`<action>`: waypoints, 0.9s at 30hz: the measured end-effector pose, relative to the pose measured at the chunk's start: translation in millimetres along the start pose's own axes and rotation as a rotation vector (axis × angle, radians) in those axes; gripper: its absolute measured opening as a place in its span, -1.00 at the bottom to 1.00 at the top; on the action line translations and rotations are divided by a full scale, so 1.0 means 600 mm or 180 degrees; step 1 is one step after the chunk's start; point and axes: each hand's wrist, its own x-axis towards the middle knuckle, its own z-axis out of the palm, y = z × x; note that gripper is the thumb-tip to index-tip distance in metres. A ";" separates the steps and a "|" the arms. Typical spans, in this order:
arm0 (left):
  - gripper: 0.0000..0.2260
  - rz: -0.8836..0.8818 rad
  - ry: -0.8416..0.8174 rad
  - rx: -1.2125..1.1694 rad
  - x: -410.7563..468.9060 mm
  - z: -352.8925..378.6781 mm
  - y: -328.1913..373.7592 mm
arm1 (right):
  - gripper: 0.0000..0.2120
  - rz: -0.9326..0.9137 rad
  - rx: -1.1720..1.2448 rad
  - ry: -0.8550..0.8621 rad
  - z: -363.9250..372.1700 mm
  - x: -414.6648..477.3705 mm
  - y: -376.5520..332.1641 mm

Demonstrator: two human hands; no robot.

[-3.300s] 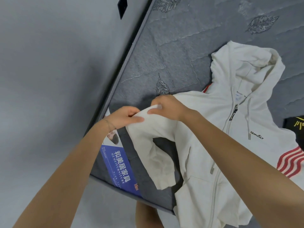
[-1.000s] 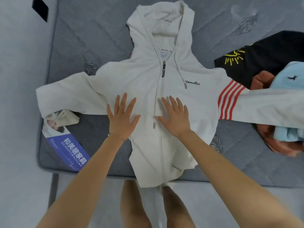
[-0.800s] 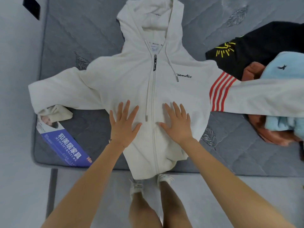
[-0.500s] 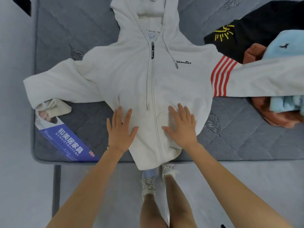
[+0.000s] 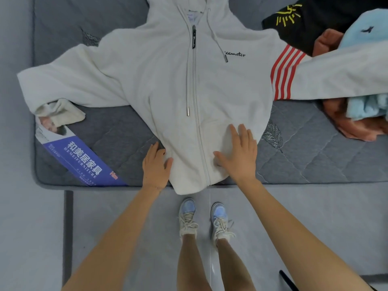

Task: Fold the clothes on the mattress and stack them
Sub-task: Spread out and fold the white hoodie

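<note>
Two hands lie flat, fingers straight, on the hoodie spread mid-frame on the mattress: left hand at the hem's edge, right hand beside the zip. I judge this as smoothing; next, the sleeve at frame left needs folding inward.

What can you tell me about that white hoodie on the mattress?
The white hoodie lies face up, spread flat on the grey mattress, zipped shut, hem slightly over the near edge. It looks like soft fleece, with drawcords, small black chest lettering and red stripes on the sleeve draped over other clothes. The opposite cuff is crumpled. The right hand presses flat near the hem; the left hand touches the lower side edge.
</note>
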 end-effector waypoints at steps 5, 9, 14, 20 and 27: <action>-0.90 -0.0187 0.0436 -0.0995 -0.010 0.001 0.018 | -0.04 0.0347 0.0569 0.0048 0.008 -0.037 0.051; -0.86 -0.0235 0.0839 -0.1465 -0.035 -0.006 0.037 | -0.06 0.0379 0.1881 -0.0291 0.001 -0.043 0.058; -0.88 -0.0143 0.1327 -0.1292 -0.067 -0.033 0.044 | -0.17 0.0569 0.2129 -0.0097 -0.024 -0.048 0.040; -0.91 -0.0225 0.1830 -0.1132 -0.077 -0.088 0.056 | -0.42 0.1014 0.2265 0.0141 -0.073 -0.053 0.016; -0.86 -0.0555 0.1050 -0.1231 -0.065 -0.089 0.030 | -0.89 0.0936 0.2192 0.0241 -0.058 -0.065 0.012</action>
